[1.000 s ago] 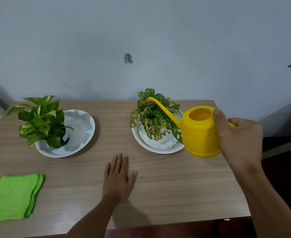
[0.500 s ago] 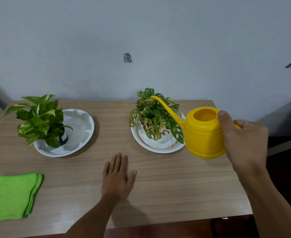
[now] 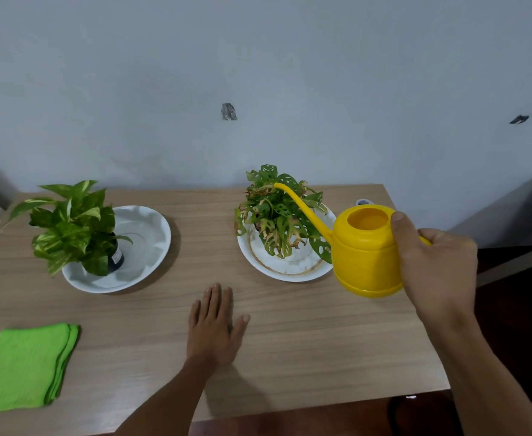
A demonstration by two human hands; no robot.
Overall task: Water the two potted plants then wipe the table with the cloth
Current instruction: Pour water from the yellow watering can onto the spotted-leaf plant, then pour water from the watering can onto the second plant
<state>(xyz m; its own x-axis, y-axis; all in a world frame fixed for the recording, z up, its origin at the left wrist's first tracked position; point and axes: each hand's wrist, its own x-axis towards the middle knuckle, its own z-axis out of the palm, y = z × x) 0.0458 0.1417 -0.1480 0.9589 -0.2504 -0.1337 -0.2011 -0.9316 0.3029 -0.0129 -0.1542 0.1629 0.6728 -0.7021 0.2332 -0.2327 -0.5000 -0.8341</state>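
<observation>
My right hand (image 3: 434, 265) grips the handle of a yellow watering can (image 3: 367, 251), held above the table at the right. Its long spout (image 3: 302, 209) reaches up and left over the holey-leaved plant (image 3: 277, 215), which stands in a white dish (image 3: 290, 272) at centre right. A second plant with variegated leaves (image 3: 69, 228) sits in a dark pot inside another white dish (image 3: 145, 234) at the left. A folded green cloth (image 3: 27, 368) lies at the front left corner. My left hand (image 3: 216, 328) rests flat on the table, fingers apart.
The wooden table (image 3: 305, 341) stands against a pale wall. A small round object (image 3: 362, 202) shows just behind the can near the back right edge. Dark floor lies beyond the table's right edge.
My right hand has drawn the watering can a little to the right and levelled it, with the spout still over the right plant. My left hand has stayed in place.
</observation>
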